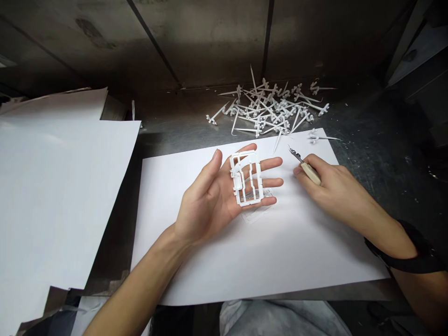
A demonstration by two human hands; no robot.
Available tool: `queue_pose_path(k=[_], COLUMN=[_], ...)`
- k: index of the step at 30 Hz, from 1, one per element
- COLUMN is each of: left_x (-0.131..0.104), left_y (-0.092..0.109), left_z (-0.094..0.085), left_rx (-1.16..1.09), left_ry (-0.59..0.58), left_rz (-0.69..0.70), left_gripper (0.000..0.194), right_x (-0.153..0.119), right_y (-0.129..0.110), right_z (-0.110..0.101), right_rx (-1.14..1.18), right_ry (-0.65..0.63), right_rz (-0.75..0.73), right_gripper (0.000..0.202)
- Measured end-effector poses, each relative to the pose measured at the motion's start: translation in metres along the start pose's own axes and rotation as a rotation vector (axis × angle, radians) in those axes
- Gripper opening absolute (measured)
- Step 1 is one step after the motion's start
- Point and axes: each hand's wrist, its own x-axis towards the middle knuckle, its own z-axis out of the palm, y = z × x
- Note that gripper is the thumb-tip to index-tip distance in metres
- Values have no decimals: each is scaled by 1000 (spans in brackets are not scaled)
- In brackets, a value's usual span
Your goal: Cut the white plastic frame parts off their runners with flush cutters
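Peering in remotely, I have my left hand (210,205) spread wide, palm up, a white plastic frame (238,181) lying on it, over the white sheet (280,252); my right hand (332,184) grips a beige-handled, metal-tipped tool (311,173). Beyond, spiky white plastic pieces (278,108) crowd the dark tabletop (168,126)!

A white barred frame (238,181) rests on the left hand (217,198), a beige-handled tool (311,173) slanting from the right hand (331,186).
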Motion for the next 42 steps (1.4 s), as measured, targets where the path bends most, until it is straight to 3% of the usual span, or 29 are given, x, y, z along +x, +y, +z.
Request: queue_pose_path(k=[11, 15, 19, 22, 25, 35, 38, 42], left_x=[2, 4, 5, 4, 2, 0, 0, 1], left_y=[-3, -4, 2, 8, 9, 4, 5, 9], left_z=[-1, -1, -5, -10, -13, -18, -18, -15], left_rx=[-2, -4, -184, -305, -264, -224, -179, -27], left_ry=[25, 89, 144, 87, 49, -119, -84, 60], left_rz=[16, 39, 15, -73, -136, -186, -176, -86], left_gripper=[39, 30, 28, 31, 40, 63, 66, 74], right_x=[-1, -1, -2, -3, -3, -4, -4, -4], right_y=[0, -1, 0, 2, 6, 5, 3, 4], right_z=[-1, -1, -1, 1, 2, 5, 3, 2], right_rx=[-40, -65, -75, -87, -94, -127, -132, -134], right_ry=[-12, -11, -12, -2, -5, -33, -43, -50], right_rz=[8, -4, -22, -47, -57, -11, -4, 11], right_gripper=[25, 22, 23, 20, 17, 16, 17, 18])
